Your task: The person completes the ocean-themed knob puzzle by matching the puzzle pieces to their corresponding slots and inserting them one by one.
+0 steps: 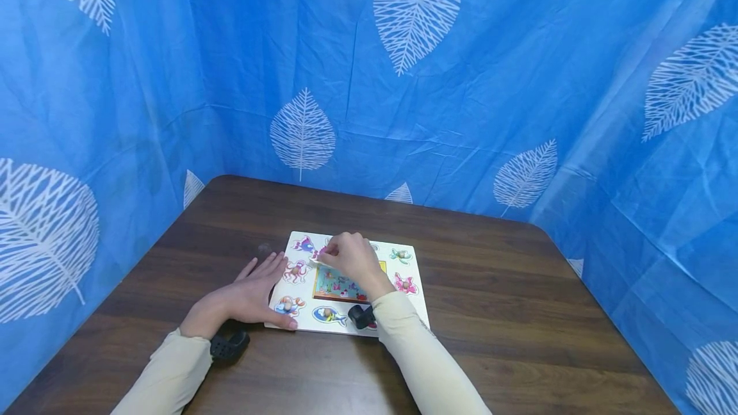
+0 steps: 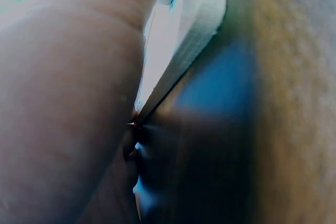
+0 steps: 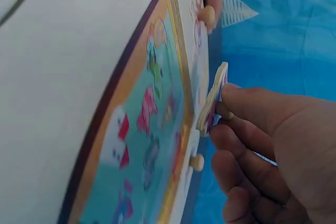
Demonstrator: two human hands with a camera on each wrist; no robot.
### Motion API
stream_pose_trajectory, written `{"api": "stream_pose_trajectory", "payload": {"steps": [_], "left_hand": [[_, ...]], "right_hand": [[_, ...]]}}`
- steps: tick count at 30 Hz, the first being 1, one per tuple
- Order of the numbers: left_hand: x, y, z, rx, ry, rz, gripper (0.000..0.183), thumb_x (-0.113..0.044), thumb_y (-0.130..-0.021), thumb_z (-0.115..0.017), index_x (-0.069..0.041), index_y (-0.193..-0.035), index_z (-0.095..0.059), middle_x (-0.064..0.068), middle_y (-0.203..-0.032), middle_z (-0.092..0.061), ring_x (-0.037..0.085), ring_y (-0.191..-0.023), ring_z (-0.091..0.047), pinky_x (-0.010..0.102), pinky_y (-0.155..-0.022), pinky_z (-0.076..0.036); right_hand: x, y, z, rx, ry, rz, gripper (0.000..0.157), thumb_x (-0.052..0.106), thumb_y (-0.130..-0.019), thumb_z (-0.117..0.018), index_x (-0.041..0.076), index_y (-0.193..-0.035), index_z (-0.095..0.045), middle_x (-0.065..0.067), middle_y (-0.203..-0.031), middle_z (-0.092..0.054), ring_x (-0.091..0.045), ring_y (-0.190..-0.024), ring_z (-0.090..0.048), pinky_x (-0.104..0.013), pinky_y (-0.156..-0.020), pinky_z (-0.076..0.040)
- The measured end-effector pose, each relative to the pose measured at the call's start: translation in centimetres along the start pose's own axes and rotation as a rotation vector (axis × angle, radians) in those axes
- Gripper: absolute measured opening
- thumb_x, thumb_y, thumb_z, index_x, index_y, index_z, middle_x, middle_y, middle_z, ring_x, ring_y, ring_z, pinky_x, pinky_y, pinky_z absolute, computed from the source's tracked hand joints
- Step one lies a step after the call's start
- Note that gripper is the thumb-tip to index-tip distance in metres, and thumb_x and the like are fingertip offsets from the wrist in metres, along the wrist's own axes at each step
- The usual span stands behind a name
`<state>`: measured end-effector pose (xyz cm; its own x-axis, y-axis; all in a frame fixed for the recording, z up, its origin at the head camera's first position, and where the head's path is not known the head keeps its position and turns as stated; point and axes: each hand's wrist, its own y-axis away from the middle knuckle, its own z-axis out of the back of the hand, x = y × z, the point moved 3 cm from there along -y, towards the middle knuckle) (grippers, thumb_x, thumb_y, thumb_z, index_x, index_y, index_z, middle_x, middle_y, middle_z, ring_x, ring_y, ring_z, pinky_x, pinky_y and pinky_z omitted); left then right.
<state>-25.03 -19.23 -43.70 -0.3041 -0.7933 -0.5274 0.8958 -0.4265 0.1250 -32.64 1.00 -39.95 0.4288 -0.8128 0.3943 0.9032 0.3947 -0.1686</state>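
On the table lies a white wooden peg puzzle board [image 1: 306, 294] with sea-animal pieces around a framed sea picture [image 1: 340, 284]. My right hand [image 1: 353, 260] is over the board's upper left part. In the right wrist view, its thumb and finger pinch a puzzle piece [image 3: 213, 103] by the small wooden knob, the piece tilted on edge above the board. My left hand [image 1: 250, 293] rests along the board's left side, fingers straight and spread, thumb on the near left corner. The left wrist view shows that hand [image 2: 63, 98] large beside the board's edge [image 2: 197, 45].
Knobbed pieces such as an octopus [image 1: 296, 271], a striped fish [image 1: 328, 315] and a pink starfish [image 1: 406, 284] sit on the board. The dark wooden table [image 1: 519, 312] extends around it. A blue curtain [image 1: 357, 133] with white leaves hangs behind and at both sides.
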Motion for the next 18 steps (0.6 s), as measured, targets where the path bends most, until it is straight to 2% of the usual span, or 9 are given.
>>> {"api": "stream_pose_trajectory", "payload": {"steps": [9, 18], "left_hand": [[0.1, 0.1, 0.0, 0.004, -0.004, 0.017, 0.135, -0.071, -0.071, -0.081, 0.009, -0.160, -0.018, 0.029, -0.169, -0.013, 0.047, -0.157, -0.010, 0.067, -0.124, -0.003], [0.2, 0.0, 0.0, -0.008, -0.017, -0.002, 0.135, -0.071, -0.071, -0.080, 0.010, -0.159, -0.018, 0.029, -0.169, -0.014, 0.047, -0.157, -0.010, 0.068, -0.124, -0.005]], "right_hand": [[0.6, -1.3, -1.7, 0.018, -0.034, -0.020, 0.015, 0.029, -0.093, -0.079, 0.015, -0.097, -0.082, 0.006, -0.086, -0.077, -0.002, -0.067, -0.061, -0.018, -0.061, -0.050], [0.8, -2.1, -2.4, 0.010, -0.048, -0.092, 0.016, 0.029, -0.095, -0.078, 0.014, -0.098, -0.082, 0.004, -0.085, -0.076, -0.004, -0.067, -0.060, -0.020, -0.062, -0.050]]}}
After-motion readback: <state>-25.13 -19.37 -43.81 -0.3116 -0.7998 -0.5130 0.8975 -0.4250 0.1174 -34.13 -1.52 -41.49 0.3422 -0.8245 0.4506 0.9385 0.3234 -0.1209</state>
